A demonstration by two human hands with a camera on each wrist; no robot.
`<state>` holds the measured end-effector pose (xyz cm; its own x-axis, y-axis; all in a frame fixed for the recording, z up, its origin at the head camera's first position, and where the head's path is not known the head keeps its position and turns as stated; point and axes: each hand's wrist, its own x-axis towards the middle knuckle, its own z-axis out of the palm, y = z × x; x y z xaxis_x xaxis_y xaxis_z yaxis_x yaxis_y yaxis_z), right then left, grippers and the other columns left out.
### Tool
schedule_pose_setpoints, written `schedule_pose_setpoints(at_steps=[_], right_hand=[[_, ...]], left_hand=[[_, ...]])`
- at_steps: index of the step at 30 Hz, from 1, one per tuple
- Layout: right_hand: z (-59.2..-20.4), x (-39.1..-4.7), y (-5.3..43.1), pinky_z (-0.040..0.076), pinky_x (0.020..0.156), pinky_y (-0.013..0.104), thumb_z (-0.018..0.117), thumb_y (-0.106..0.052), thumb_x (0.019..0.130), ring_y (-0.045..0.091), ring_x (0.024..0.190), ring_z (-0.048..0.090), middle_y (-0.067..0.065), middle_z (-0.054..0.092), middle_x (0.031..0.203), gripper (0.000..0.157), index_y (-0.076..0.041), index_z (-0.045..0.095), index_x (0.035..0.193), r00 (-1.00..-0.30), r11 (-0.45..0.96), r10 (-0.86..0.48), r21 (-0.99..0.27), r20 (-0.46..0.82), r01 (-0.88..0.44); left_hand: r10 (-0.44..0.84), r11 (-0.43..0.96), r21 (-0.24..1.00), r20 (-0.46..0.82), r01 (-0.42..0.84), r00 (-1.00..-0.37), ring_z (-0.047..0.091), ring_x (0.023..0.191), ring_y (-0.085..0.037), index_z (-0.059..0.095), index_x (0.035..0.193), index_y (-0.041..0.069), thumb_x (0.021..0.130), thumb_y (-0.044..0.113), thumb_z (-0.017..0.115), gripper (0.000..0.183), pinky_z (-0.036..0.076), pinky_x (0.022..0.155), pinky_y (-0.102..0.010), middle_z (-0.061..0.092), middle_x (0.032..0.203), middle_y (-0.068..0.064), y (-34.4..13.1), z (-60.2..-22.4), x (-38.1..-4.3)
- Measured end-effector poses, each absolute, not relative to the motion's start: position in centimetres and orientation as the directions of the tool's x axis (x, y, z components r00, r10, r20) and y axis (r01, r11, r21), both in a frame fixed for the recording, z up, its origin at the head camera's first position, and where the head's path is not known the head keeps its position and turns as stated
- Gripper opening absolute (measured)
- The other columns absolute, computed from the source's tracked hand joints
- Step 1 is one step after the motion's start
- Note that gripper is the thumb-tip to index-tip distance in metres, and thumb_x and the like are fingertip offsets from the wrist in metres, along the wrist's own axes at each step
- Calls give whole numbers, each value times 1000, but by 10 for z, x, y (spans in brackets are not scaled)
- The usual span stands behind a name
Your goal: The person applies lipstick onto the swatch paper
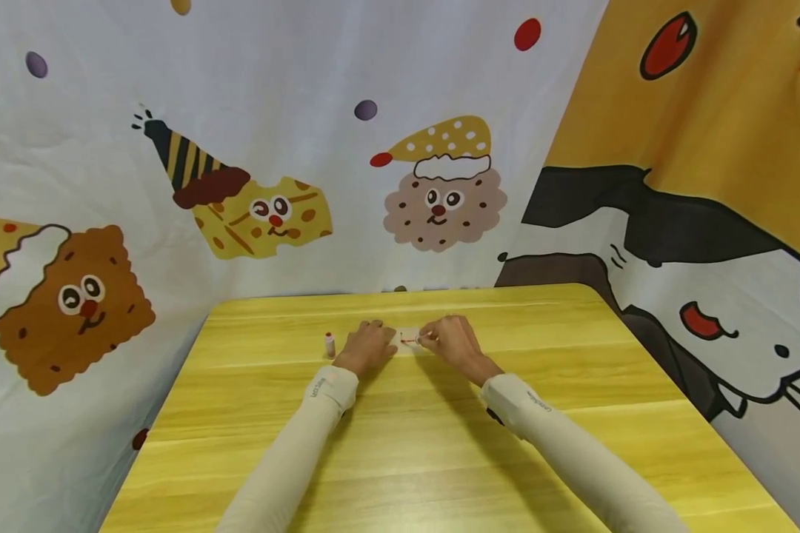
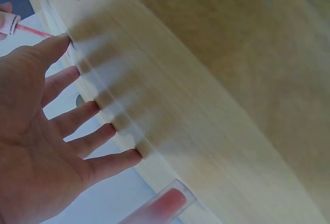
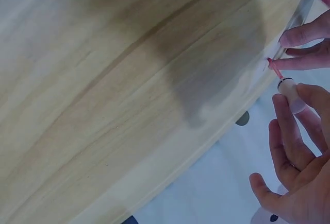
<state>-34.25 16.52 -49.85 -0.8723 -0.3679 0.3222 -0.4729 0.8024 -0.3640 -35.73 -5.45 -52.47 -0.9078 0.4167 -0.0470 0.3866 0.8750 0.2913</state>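
My right hand (image 1: 452,340) pinches the pale cap of a lip gloss wand (image 3: 291,94) between thumb and fingers. The wand's thin red stem points left, its tip close over a small pale sheet (image 1: 408,350) on the table. Left of the sheet, my left hand (image 1: 368,346) rests its spread, fairly straight fingertips on the tabletop, the thumb side near the wand's tip. Just beyond that hand stands an upright lip gloss tube (image 1: 330,345), clear with red inside; its upper end (image 2: 170,199) also shows in the left wrist view.
Both hands work over the far half of a yellow wood-grain table (image 1: 413,459). Close behind its back edge hangs a white curtain (image 1: 293,111) printed with cartoon figures. The curtain's orange part (image 1: 727,148) rises at the right.
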Motion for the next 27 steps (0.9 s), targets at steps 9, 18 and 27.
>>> schedule_pose_setpoints(at_steps=[9, 18, 27], right_hand=[[-498, -329, 169, 51, 51, 22, 80, -20, 95, 10, 68, 73, 1, 79, 84, 9, -14, 85, 97, -857, 787, -388, -362, 340, -500], [-502, -340, 168, 60, 66, 38, 80, -20, 95, 23, 78, 76, 1, 80, 96, 10, -15, 83, 102, -785, 771, -377, -303, 491, -560], [-504, -348, 164, 59, 66, 36, 83, -22, 92, 20, 78, 75, -1, 80, 94, 11, -17, 84, 101, -790, 814, -372, -238, 488, -530]], left_hand=[[413, 879, 283, -50, 384, -909, 44, 141, -43, 57, 150, 14, 107, 33, 60, 47, 44, 104, -67, 46, 157, -18, -55, -523, -357], [408, 877, 305, -63, 372, -911, 41, 143, -43, 55, 152, 13, 108, 31, 58, 47, 40, 106, -70, 44, 159, -19, -54, -522, -356], [399, 874, 325, -57, 361, -915, 42, 143, -43, 56, 151, 13, 108, 31, 59, 47, 40, 106, -70, 45, 158, -18, -55, -522, -355]])
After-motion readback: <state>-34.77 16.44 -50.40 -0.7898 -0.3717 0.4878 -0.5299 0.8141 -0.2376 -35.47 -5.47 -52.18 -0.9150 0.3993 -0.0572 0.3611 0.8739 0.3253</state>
